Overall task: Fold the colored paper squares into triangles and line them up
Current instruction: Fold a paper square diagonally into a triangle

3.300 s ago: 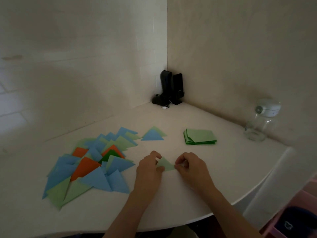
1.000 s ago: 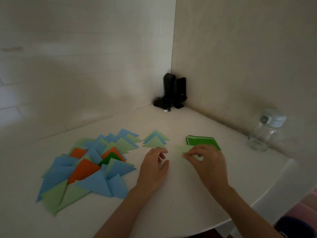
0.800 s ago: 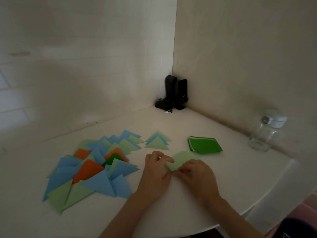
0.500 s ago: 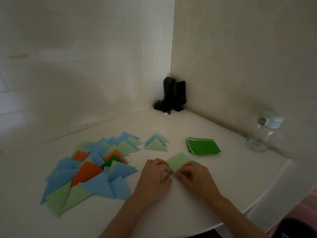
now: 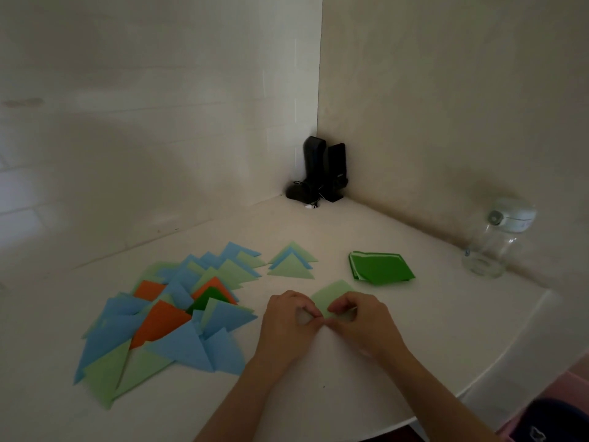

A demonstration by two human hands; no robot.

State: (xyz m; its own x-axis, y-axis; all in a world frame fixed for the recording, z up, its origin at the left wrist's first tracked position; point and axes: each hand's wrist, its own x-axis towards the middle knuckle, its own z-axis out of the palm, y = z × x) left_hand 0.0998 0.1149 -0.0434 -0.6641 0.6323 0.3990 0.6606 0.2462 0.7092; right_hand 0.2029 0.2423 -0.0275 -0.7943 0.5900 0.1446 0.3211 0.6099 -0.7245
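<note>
Both hands pinch a light green sheet (image 5: 331, 296) on the table (image 5: 414, 339), left hand (image 5: 288, 320) and right hand (image 5: 360, 320) with fingers curled on its near corner. Folded triangles (image 5: 165, 314) lie left; green stack (image 5: 381, 268) just beyond, right.

Dim room corner, pale tiled wall (image 5: 143, 122) on the left, plain beige wall (image 5: 446, 90) on the right, white curved table (image 5: 398, 346) fitted into the corner, dark speakers (image 5: 322, 173) at the back, clear jar (image 5: 497, 240) by the right wall, soft low light
</note>
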